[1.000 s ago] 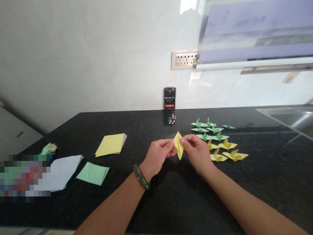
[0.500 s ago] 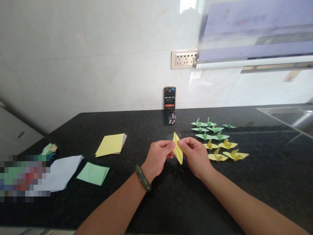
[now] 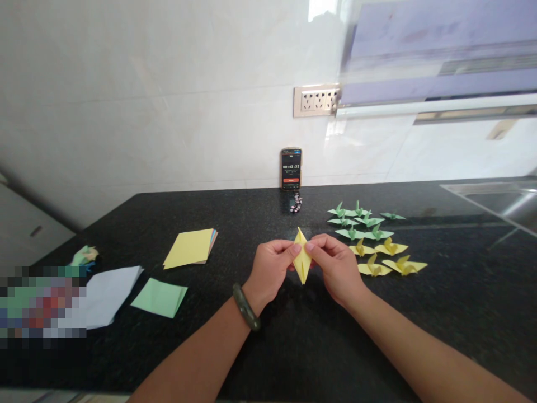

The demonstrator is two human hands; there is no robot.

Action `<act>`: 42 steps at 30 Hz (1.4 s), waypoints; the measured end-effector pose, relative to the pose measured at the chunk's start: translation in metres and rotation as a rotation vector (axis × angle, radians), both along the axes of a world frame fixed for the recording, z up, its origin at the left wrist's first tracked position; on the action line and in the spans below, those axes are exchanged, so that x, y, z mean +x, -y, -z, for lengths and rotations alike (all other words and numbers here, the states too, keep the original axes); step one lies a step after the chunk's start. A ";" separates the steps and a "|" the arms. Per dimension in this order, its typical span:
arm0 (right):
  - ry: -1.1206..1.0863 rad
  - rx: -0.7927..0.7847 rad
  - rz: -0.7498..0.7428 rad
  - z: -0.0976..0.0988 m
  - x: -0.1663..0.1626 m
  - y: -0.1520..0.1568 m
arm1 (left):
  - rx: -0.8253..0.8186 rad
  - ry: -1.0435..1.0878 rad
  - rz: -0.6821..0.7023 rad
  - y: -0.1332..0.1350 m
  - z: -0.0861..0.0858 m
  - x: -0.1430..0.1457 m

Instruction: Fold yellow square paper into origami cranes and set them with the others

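Note:
A yellow folded paper piece (image 3: 301,258), diamond-shaped and pointed at top and bottom, is held upright above the black countertop (image 3: 377,324). My left hand (image 3: 271,268) pinches its left side and my right hand (image 3: 338,267) pinches its right side, fingers closed on the paper. A dark green bangle (image 3: 245,306) sits on my left wrist. To the right of my right hand lie finished yellow paper cranes (image 3: 388,258) and, behind them, green paper cranes (image 3: 361,220).
A stack of square paper sheets (image 3: 191,246), yellow on top, lies at the left with a green sheet (image 3: 159,297) and a white sheet (image 3: 107,294) nearer. A phone (image 3: 291,168) showing a timer leans on the wall, beads (image 3: 296,202) before it. A sink (image 3: 499,202) is far right.
The yellow piece has turned slightly and dropped a little between my fingers; both hands shifted marginally down. The phone timer advanced one second.

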State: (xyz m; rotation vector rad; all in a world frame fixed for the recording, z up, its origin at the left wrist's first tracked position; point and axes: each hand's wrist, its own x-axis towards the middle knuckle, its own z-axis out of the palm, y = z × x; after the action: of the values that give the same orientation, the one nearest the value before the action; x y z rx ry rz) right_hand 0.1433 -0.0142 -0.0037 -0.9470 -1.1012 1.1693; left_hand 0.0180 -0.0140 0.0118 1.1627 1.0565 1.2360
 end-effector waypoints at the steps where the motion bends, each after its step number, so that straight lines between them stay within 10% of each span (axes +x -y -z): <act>1: 0.006 -0.012 -0.017 -0.001 0.001 0.000 | 0.009 -0.015 0.008 0.000 -0.001 -0.001; 42: 0.171 -0.010 -0.015 -0.009 0.015 -0.012 | 0.130 -0.418 0.215 -0.004 -0.005 -0.015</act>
State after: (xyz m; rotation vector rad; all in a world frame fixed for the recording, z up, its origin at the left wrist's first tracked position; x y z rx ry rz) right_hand 0.1588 -0.0020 0.0056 -1.0637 -1.2410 1.1224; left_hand 0.0027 -0.0102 0.0169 1.6379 1.1288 0.9237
